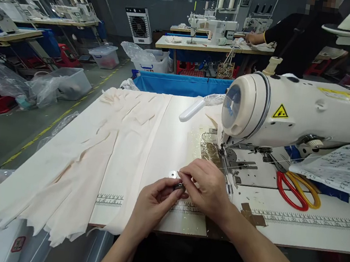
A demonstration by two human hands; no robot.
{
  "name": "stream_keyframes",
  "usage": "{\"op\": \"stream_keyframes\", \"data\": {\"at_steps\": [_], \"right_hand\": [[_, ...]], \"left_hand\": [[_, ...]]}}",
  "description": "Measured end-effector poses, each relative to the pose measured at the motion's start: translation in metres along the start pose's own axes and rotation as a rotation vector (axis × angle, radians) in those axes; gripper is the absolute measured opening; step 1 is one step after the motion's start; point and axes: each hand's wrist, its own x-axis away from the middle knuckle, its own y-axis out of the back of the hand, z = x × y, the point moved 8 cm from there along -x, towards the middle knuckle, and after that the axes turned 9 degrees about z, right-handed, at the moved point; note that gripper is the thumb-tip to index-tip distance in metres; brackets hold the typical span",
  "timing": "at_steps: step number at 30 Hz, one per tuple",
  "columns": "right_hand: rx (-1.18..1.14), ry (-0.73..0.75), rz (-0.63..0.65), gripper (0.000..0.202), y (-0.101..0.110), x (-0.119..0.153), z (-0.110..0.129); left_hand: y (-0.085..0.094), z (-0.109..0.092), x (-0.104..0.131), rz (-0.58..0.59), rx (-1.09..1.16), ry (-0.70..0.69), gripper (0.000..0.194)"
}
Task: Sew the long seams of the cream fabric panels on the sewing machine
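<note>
Two bare forearms come in from the lower edge, nearest the camera, above dark clothing, and their hands meet close to the near edge of a white surface (174,137). The left hand (159,198) grasps a small dark metal piece (180,186) between thumb and curled fingers, just above the surface. The right hand (205,185) has its fingers bent in against the same piece from the other side; whether they grip it or only touch it, I cannot tell. Just beyond the left fingertips is a small silver disc (173,174); whether it touches them is unclear.

To the left, pale cloth (126,150) lies spread and wrinkled, hanging over the near edge. To the right stands a white sewing machine (295,111), its needle area just beyond the right hand. On its near side lie scissors (291,195) with one red and one yellow handle, beside a printed white sheet (342,165). A ruler strip (315,221) runs along the near side, with brown tape (252,215) at its left end. A white round-ended object (192,109) lies toward the far edge. Farther back, a co-worker in a black top (296,44) reaches toward another surface (203,44) bearing sewing machines.
</note>
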Motion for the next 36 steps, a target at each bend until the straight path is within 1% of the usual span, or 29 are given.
{"op": "stream_keyframes", "data": {"at_steps": [3, 8, 10, 12, 13, 14, 15, 17, 18, 19, 20, 21, 22, 24, 26, 28, 30, 32, 36], "right_hand": [[-0.058, -0.006, -0.041, 0.019, 0.003, 0.000, -0.002], [-0.094, 0.040, -0.104, 0.017, 0.005, -0.003, 0.003], [-0.103, 0.044, -0.133, 0.017, 0.008, -0.003, 0.004], [-0.183, 0.005, -0.172, 0.016, 0.014, -0.001, 0.001], [-0.291, -0.032, -0.182, 0.015, 0.016, 0.000, -0.003], [-0.447, -0.071, -0.175, 0.014, 0.017, 0.002, -0.008], [-0.631, -0.107, -0.150, 0.013, 0.015, 0.003, -0.013], [-0.972, -0.137, -0.054, 0.011, 0.007, 0.005, -0.015], [-1.073, -0.127, -0.012, 0.010, 0.004, 0.006, -0.013], [-1.112, -0.113, 0.017, 0.010, 0.003, 0.006, -0.011], [-1.098, -0.104, 0.032, 0.011, 0.002, 0.007, -0.009], [-1.035, -0.095, 0.034, 0.012, 0.003, 0.007, -0.008], [-0.925, -0.083, 0.023, 0.012, 0.004, 0.007, -0.007], [-0.636, -0.049, -0.015, 0.014, 0.008, 0.007, -0.004], [-0.363, 0.005, -0.081, 0.016, 0.015, 0.008, -0.001], [-0.186, 0.048, -0.148, 0.017, 0.021, 0.009, 0.001], [-0.074, 0.065, -0.168, 0.017, 0.024, 0.010, 0.002], [-0.013, 0.060, -0.094, 0.015, 0.019, 0.009, 0.003], [0.002, 0.055, 0.149, 0.010, -0.004, 0.010, 0.009]], "left_hand": [[-0.005, 0.002, 0.000, 0.051, 0.061, 0.041, 0.024], [-0.012, -0.002, 0.003, 0.136, 0.118, 0.112, 0.021], [-0.014, -0.004, 0.003, 0.173, 0.134, 0.116, 0.019], [-0.013, -0.006, 0.003, 0.174, 0.158, 0.108, 0.018], [-0.012, -0.006, 0.003, 0.161, 0.173, 0.104, 0.017], [-0.011, -0.006, 0.002, 0.140, 0.188, 0.100, 0.017], [-0.009, -0.005, 0.002, 0.119, 0.203, 0.095, 0.017], [-0.006, -0.005, 0.001, 0.090, 0.226, 0.080, 0.017], [-0.005, -0.005, 0.001, 0.082, 0.236, 0.072, 0.017], [-0.004, -0.005, 0.002, 0.078, 0.246, 0.067, 0.018], [-0.003, -0.004, 0.002, 0.077, 0.260, 0.068, 0.018], [-0.002, -0.003, 0.003, 0.078, 0.278, 0.072, 0.019], [-0.001, -0.003, 0.003, 0.074, 0.301, 0.078, 0.020], [0.001, -0.002, 0.004, 0.067, 0.353, 0.087, 0.021], [0.001, -0.003, 0.004, 0.057, 0.375, 0.082, 0.020], [0.001, -0.005, 0.004, 0.039, 0.340, 0.054, 0.019], [0.003, -0.007, 0.005, -0.020, 0.254, 0.007, 0.020], [0.007, -0.010, 0.007, -0.097, 0.143, -0.050, 0.021], [0.016, -0.017, 0.012, -0.219, -0.142, -0.122, 0.021]]}}
